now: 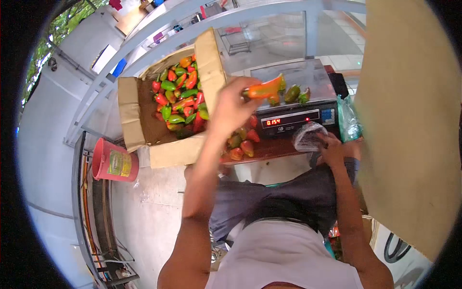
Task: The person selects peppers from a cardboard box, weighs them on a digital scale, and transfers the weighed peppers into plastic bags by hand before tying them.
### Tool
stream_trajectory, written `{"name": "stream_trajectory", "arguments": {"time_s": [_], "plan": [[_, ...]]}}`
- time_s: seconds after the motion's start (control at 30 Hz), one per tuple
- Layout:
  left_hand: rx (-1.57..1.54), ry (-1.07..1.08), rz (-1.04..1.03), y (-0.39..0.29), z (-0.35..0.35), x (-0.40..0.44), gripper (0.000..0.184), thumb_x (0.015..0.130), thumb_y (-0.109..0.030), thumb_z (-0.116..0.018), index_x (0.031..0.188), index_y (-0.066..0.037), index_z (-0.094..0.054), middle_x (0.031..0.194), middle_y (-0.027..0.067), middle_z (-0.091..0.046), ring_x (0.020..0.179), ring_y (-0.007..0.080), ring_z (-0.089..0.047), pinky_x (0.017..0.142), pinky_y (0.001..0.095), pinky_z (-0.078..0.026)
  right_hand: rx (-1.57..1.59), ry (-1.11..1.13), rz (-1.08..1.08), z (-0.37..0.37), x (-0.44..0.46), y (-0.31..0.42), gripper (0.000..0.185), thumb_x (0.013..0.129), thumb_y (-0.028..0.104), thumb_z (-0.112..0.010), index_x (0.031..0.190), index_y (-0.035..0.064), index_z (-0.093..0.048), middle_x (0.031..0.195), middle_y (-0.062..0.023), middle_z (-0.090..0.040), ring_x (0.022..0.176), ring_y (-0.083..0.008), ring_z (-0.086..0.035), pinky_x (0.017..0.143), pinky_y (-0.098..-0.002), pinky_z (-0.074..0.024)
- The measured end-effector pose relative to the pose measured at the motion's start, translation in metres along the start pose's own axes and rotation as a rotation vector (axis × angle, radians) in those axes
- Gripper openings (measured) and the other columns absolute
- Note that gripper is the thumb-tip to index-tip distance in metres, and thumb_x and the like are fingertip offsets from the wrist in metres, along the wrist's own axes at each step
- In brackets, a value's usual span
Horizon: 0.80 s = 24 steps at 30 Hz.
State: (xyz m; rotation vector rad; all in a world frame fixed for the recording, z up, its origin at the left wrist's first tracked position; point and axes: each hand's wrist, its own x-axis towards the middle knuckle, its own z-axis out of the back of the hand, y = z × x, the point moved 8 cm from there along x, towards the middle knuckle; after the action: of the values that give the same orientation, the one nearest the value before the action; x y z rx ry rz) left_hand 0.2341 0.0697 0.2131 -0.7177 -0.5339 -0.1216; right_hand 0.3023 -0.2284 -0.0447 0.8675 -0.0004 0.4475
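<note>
My left hand (233, 103) is closed on an orange-red pepper (264, 90), held above the near left part of the digital scale (293, 126). The scale's red display reads 0.154. On its platform lie a dark green pepper (292, 93) and another pepper (304, 97) beside it, partly hidden. Lower right of the display, my right hand (332, 150) grips a clear plastic bag (310, 138). Several red and dark peppers (242, 143) rest on the brown surface between the scale and an open cardboard box (132, 113). Red, green and orange peppers (182, 98) fill much of that box.
A teal plastic bag (348, 119) sits at the scale's right side. Large cardboard (409, 111) stands close on the right. On the floor at left is a red bucket (114, 161) with a yellow-green label. A pale blue metal rail (192, 36) runs behind the box.
</note>
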Motion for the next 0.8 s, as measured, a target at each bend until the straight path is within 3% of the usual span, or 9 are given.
{"name": "stream_trajectory", "arguments": {"time_s": [0.07,0.1,0.17,0.27,0.37,0.67,0.73,0.8], "plan": [[0.142,-0.012,0.061,0.039,-0.06,0.024,0.033,0.079,-0.017,-0.079,0.108,-0.004,-0.069,0.097,0.0166,-0.07,0.092,0.0346,-0.068,0.081,0.0394,-0.054,0.016,0.019,-0.043,0.0,0.002,0.001,0.039,0.08,0.011,-0.074,0.119,0.0098,-0.072,0.12,-0.0189,-0.066,0.111,-0.0379,-0.064,0.097,-0.0434,-0.0505],[0.249,0.048,0.201,0.061,-0.083,0.032,0.034,0.081,-0.021,-0.078,0.109,-0.004,-0.07,0.099,0.0176,-0.072,0.094,0.0364,-0.069,0.083,0.0405,-0.054,0.017,0.025,-0.052,0.001,0.004,0.005,0.04,0.08,0.011,-0.074,0.12,0.0094,-0.071,0.119,-0.0193,-0.066,0.11,-0.0384,-0.064,0.096,-0.0437,-0.0506],[0.354,0.032,0.417,0.114,-0.112,0.04,0.035,0.085,-0.031,-0.073,0.112,-0.01,-0.07,0.106,0.0183,-0.072,0.101,0.0365,-0.069,0.087,0.0463,-0.054,0.035,0.024,-0.047,0.003,0.007,0.003,0.041,0.08,0.011,-0.074,0.12,0.0084,-0.071,0.118,-0.0198,-0.066,0.109,-0.0394,-0.064,0.096,-0.0441,-0.0507],[0.344,-0.024,0.683,0.164,-0.117,0.04,0.034,0.088,-0.037,-0.068,0.11,-0.011,-0.072,0.108,0.0185,-0.072,0.103,0.0363,-0.069,0.089,0.0462,-0.054,0.066,0.01,-0.028,-0.001,0.008,-0.007,0.042,0.08,0.011,-0.074,0.122,0.0065,-0.07,0.117,-0.0203,-0.066,0.109,-0.0404,-0.063,0.096,-0.0444,-0.0504],[0.359,0.005,0.589,0.2,-0.133,0.036,0.036,0.089,-0.038,-0.067,0.11,-0.009,-0.073,0.107,0.0188,-0.072,0.103,0.0369,-0.068,0.089,0.0464,-0.054,0.056,0.002,-0.024,-0.006,0.012,-0.01,0.042,0.08,0.01,-0.073,0.122,0.0055,-0.069,0.117,-0.0208,-0.066,0.109,-0.0408,-0.063,0.097,-0.0445,-0.0501],[0.267,-0.01,0.52,0.223,-0.13,0.038,0.039,0.084,-0.036,-0.07,0.104,-0.004,-0.075,0.099,0.0225,-0.073,0.098,0.0369,-0.07,0.09,0.0452,-0.054,0.068,-0.011,0.025,-0.006,0.016,0.0,0.039,0.079,0.007,-0.075,0.118,0.0072,-0.072,0.115,-0.0196,-0.067,0.105,-0.0372,-0.065,0.093,-0.0422,-0.0516],[0.292,-0.01,0.525,0.221,-0.126,0.042,0.036,0.086,-0.035,-0.07,0.103,-0.005,-0.076,0.097,0.0192,-0.074,0.094,0.0327,-0.072,0.086,0.042,-0.055,0.066,0.016,-0.002,-0.007,0.015,0.0,0.039,0.078,0.002,-0.075,0.117,0.0061,-0.072,0.118,-0.0192,-0.067,0.106,-0.0342,-0.067,0.091,-0.0381,-0.0525],[0.311,-0.006,0.529,0.218,-0.123,0.045,0.035,0.086,-0.035,-0.071,0.103,-0.005,-0.075,0.096,0.0177,-0.075,0.092,0.0306,-0.073,0.084,0.0403,-0.055,0.104,-0.019,0.032,-0.004,0.015,0.005,0.036,0.078,0.006,-0.076,0.114,0.0074,-0.074,0.111,-0.0177,-0.068,0.1,-0.0347,-0.067,0.089,-0.0416,-0.053]]}}
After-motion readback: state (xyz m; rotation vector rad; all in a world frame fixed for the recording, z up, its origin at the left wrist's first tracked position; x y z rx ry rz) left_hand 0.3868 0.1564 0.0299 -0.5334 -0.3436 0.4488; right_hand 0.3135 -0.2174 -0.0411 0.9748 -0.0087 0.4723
